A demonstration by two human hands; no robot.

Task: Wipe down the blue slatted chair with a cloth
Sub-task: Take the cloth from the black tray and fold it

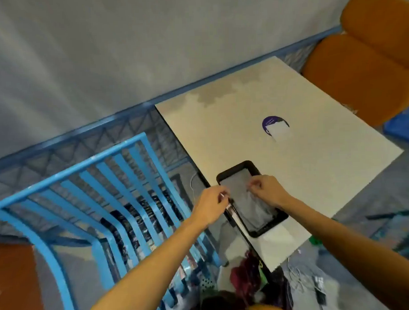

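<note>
A grey cloth (249, 203) is seen lying crumpled inside a black tray (237, 167), which is set at the near-left edge of the white counter (304, 174). The left hand (210, 206) is held over the tray's left rim, and its fingers (220, 196) are curled and pinched on the cloth's pale left edge. The right hand (269, 190) is held over the tray's middle, with thumb and fingers pinched closed on a fold of the cloth. The blue slatted chair (102, 181) is placed just left of the counter, apart from both hands, with its slatted back towards the wall. A round purple mark (270, 121) is noted further back on the counter. An orange cushioned chair (358, 75) is seen at the counter's far right corner.
</note>
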